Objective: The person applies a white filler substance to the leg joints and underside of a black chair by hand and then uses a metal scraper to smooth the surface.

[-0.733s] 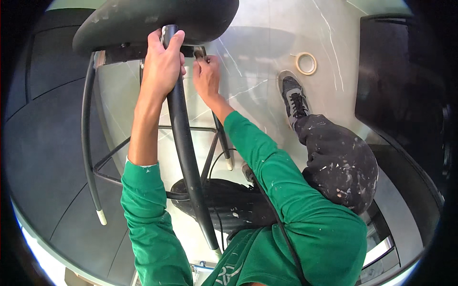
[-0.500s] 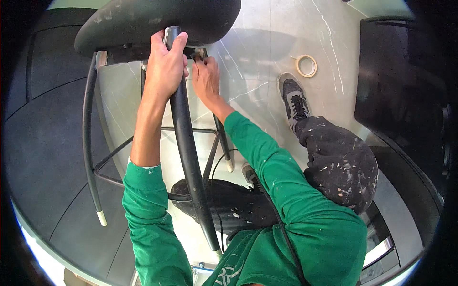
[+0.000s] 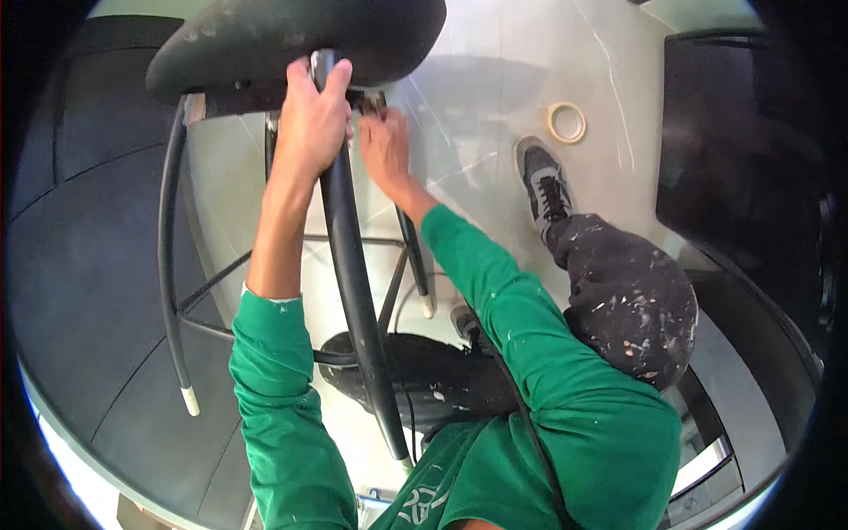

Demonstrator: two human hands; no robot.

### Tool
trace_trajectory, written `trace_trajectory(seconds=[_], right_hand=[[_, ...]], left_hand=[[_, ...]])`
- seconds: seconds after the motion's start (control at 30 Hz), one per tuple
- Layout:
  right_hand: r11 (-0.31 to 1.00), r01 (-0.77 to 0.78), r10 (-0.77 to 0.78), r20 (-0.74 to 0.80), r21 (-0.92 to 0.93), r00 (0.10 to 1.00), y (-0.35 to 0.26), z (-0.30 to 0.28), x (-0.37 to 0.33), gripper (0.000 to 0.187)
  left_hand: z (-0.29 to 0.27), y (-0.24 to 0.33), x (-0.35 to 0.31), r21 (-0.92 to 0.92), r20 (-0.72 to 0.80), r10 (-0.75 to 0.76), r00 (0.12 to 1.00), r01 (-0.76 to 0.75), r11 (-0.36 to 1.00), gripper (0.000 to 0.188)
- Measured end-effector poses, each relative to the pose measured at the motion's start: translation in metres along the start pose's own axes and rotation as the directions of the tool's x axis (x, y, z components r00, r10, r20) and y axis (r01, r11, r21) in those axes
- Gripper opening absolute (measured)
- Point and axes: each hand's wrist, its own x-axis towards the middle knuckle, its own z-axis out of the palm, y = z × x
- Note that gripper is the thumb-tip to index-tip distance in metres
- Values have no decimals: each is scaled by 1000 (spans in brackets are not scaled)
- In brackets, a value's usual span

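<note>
A bar stool with a scuffed black seat (image 3: 300, 40) is tipped before me, its black tubular legs ending in pale tips. My left hand (image 3: 314, 128) is wrapped round the top of the nearest stool leg (image 3: 352, 265), just beneath the seat. Beside it, my right hand (image 3: 386, 155) has its fingers pinched together at the seat's underside, by the top of another leg (image 3: 412, 252). Something small and dark shows at those fingertips, but I cannot make out what it is. Bare, worn patches show at the top of the far left leg (image 3: 170, 238).
A roll of masking tape (image 3: 565, 123) lies on the pale marbled floor (image 3: 477, 106), beyond my shoe (image 3: 541, 181). Dark panels (image 3: 88, 265) stand at the left, and a glossy black unit (image 3: 746, 150) at the right. A thin dark cable (image 3: 412, 415) runs near my legs.
The stool has shifted very slightly to the right, with my left hand still on its leg. My right hand's fingers have moved a little at the leg top.
</note>
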Motion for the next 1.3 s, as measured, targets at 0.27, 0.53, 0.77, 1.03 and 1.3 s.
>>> trace_trajectory(seconds=[0.27,0.53,0.77,1.03,1.3], right_hand=[[997,-40,42,29,-65,999,16,9,19,32],[999,41,-41,-30,-7,999,4,-2,14,31],[998,52,-52,7,-34,999,10,-3,22,30],[997,60,-60,1,-44,998,7,-4,24,33],[996,68,-65,56,-51,996,4,-8,-2,33]], left_hand=[[4,3,1,-39,7,7,1000,-7,999,66],[-4,-2,-2,-32,22,0,1000,1,999,70],[0,3,1,-33,0,17,1000,-17,999,64],[0,3,-3,-32,-7,-17,1000,17,999,65],[-8,-3,0,-42,-17,-50,999,50,998,65]])
